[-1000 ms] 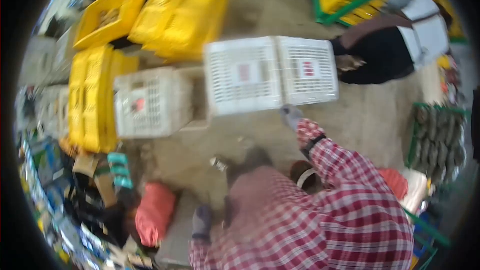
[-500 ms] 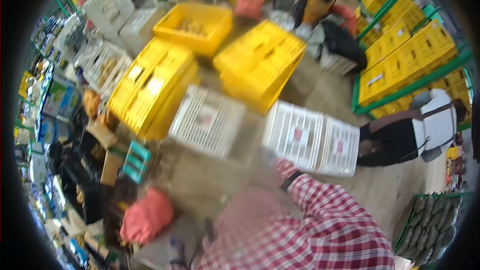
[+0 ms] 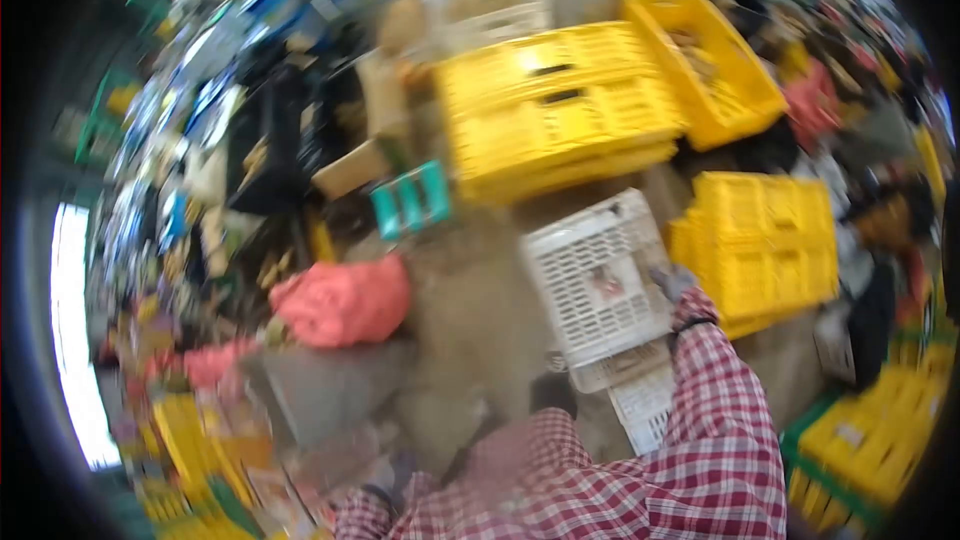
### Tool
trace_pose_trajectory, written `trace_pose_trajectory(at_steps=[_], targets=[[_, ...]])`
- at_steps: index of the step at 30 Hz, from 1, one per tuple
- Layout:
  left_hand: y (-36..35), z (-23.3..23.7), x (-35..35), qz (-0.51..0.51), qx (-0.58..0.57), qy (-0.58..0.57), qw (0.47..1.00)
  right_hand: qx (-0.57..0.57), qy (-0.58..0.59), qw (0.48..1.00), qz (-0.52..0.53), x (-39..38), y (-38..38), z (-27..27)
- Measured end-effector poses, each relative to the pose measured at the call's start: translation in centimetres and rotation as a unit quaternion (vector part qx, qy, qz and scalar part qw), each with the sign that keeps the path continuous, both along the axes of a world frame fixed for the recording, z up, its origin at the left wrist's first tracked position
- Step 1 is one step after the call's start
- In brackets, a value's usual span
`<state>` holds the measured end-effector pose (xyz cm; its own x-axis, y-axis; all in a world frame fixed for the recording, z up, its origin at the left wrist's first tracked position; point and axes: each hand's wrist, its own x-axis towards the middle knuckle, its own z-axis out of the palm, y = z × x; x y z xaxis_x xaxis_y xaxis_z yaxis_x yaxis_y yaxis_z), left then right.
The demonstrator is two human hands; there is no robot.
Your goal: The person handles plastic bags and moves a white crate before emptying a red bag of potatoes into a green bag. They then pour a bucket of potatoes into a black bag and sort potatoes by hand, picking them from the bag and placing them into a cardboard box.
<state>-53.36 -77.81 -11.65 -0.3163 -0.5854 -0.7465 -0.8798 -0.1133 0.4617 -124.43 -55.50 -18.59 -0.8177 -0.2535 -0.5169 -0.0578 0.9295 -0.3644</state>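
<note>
From my remote station I locate the white crate (image 3: 585, 305) right of centre in the head view, just beside the smaller yellow stack (image 3: 765, 240) and below the larger yellow stack (image 3: 560, 105); the right hand (image 3: 675, 282), in a grey glove, is at the crate's edge facing the smaller yellow stack; the left hand (image 3: 395, 475) is low in the view, well apart from the crate; motion blur is heavy, so I cannot tell whether the fingers of either hand are spread or curled round anything. Hazard one: the crate could swing round instead of shifting straight; cause, force applied at one edge with no second hand opposite. Hazard two: knuckles could be pinched; cause, the narrow space between the crate and the smaller yellow stack. Hazard three: the second white crate (image 3: 642, 408), partly hidden by the checked sleeve (image 3: 725, 415), could be knocked; cause, its position close beside the right forearm. Hazard four: a foot could catch; cause, the red sack (image 3: 345, 302) lying across the floor space from the crate. Labels: the white crate carries a pale label (image 3: 607, 282) with a reddish mark, too smeared for me to read; a yellow crate (image 3: 895, 450) at lower right bears a small white tag (image 3: 850, 433), likewise illegible; I can report no brand.
</note>
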Motion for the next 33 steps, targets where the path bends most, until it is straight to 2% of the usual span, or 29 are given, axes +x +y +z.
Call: trace_pose_trajectory(at_steps=[2, 3, 5, 6, 8, 9, 10, 11, 12, 14, 15, 16, 17, 18, 19, 20, 21, 22, 23, 24, 25, 27, 28, 31, 32, 33], targets=[[-0.6, -0.8, 3.8, -0.014, -0.033, 0.047, 0.998, -0.060, -0.148, 0.987, -0.027, 1.4, -1.5, 1.6], [-0.7, -3.1, 6.8, 0.019, -0.035, 0.066, 0.997, -0.102, -0.167, 0.980, -0.023, 1.2, -1.4, -1.1], [2.3, -3.5, 7.1, 0.058, -0.041, 0.068, 0.995, -0.212, -0.203, 0.955, -0.036, 0.2, 0.9, -9.2], [3.3, -3.0, 7.0, 0.064, -0.041, 0.064, 0.995, -0.243, -0.212, 0.946, -0.042, 0.8, 1.3, -11.1], [1.9, 0.5, 3.4, 0.038, -0.033, 0.027, 0.998, -0.267, -0.232, 0.935, -0.037, 1.6, 0.7, -9.9], [1.8, 0.1, 3.0, 0.041, -0.050, -0.027, 0.998, -0.278, -0.242, 0.929, -0.035, 1.7, -0.3, -9.0], [0.8, 1.9, 1.6, 0.013, -0.053, -0.023, 0.998, -0.288, -0.244, 0.924, -0.054, 2.5, -2.1, -6.8], [-1.1, 5.8, -0.7, -0.018, -0.055, -0.018, 0.998, -0.298, -0.244, 0.920, -0.077, 4.0, -3.8, -3.3], [-1.8, 7.8, -1.5, -0.049, -0.057, -0.013, 0.997, -0.308, -0.243, 0.915, -0.099, 4.9, -5.3, 0.8], [-3.0, 6.1, 0.7, -0.031, -0.083, 0.046, 0.995, -0.290, -0.198, 0.932, -0.090, 5.5, -7.1, 5.9], [-4.7, 8.1, -0.4, 0.043, -0.041, 0.045, 0.997, -0.284, -0.173, 0.939, -0.089, 6.2, -8.2, 8.9], [-6.4, 9.1, -0.6, 0.116, 0.003, 0.047, 0.992, -0.275, -0.154, 0.948, -0.040, 7.0, -9.3, 14.1], [-7.5, 6.6, 1.2, 0.097, -0.006, 0.059, 0.994, -0.265, -0.134, 0.955, 0.008, 8.0, -10.4, 18.6], [-8.3, 2.3, 3.6, 0.080, -0.015, 0.070, 0.994, -0.284, -0.079, 0.955, 0.023, 8.0, -10.6, 20.0], [-9.7, -0.2, 5.3, 0.062, -0.027, 0.082, 0.994, -0.263, -0.095, 0.960, 0.015, 7.6, -10.7, 23.0], [-12.2, 2.0, 3.6, 0.026, -0.061, 0.069, 0.995, -0.273, -0.055, 0.960, 0.035, 8.8, -11.6, 26.8], [-14.3, 5.0, 2.1, -0.009, -0.091, 0.054, 0.994, -0.332, -0.068, 0.941, -0.002, 9.4, -12.2, 29.4], [-16.2, 1.0, 3.4, 0.046, -0.075, 0.112, 0.990, -0.338, -0.042, 0.940, 0.014, 9.8, -12.7, 32.1], [-18.0, -3.8, 4.4, 0.104, -0.056, 0.170, 0.978, -0.378, -0.018, 0.925, -0.007, 14.5, -16.2, 37.8], [-19.9, -5.3, 4.4, 0.097, -0.100, 0.232, 0.963, -0.355, 0.015, 0.934, 0.029, 12.9, -15.3, 39.1], [-22.2, -5.8, 3.1, 0.091, -0.143, 0.293, 0.941, -0.360, 0.038, 0.932, 0.020, 14.0, -15.9, 41.9], [-27.2, 0.8, -0.9, 0.037, -0.119, 0.281, 0.951, -0.404, 0.063, 0.912, 0.021, 17.5, -17.9, 46.4], [-29.3, -5.4, -2.7, -0.017, -0.152, 0.344, 0.926, -0.426, 0.074, 0.901, 0.020, 19.3, -19.0, 48.2], [-33.0, 6.5, -9.8, -0.008, -0.243, 0.440, 0.864, -0.450, 0.122, 0.884, 0.037, 22.5, -24.1, 50.0], [-33.7, 9.0, -12.1, -0.013, -0.244, 0.479, 0.843, -0.453, 0.137, 0.880, 0.047, 23.1, -25.8, 50.1], [-34.4, 11.0, -14.3, -0.024, -0.192, 0.519, 0.833, -0.457, 0.150, 0.875, 0.058, 23.2, -27.4, 49.9]])
